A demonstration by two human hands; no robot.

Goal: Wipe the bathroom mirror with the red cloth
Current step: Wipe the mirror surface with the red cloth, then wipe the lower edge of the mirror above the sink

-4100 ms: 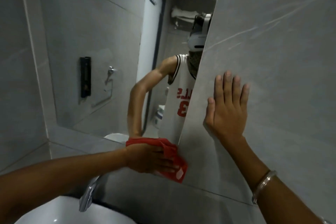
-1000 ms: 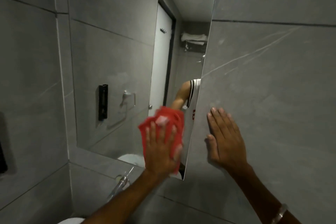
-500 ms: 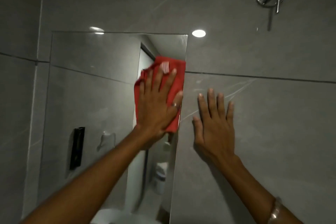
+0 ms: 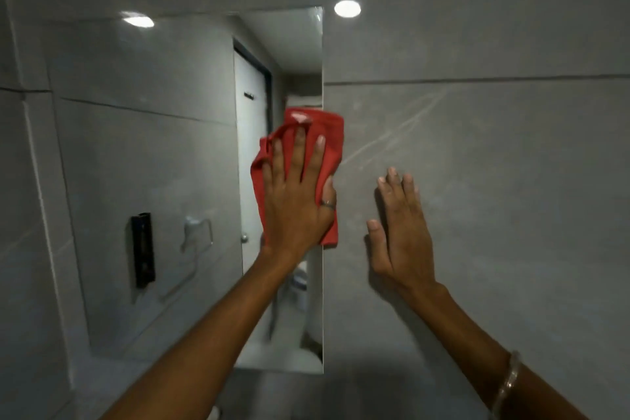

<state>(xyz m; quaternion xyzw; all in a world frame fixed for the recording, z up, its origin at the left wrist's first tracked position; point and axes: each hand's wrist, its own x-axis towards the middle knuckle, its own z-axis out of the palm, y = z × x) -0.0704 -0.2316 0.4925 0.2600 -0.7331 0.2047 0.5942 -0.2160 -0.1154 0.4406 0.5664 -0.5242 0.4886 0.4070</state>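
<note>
While right hand (image 4: 400,232) braces wall, left hand (image 4: 296,201) flattens red cloth (image 4: 327,133) on mirror (image 4: 153,164)

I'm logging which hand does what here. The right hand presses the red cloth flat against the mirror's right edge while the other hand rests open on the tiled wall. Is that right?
Not quite. The left hand presses the red cloth flat against the right edge of the mirror; the right hand is the one resting open on the tiled wall. The head view shows this.
</note>
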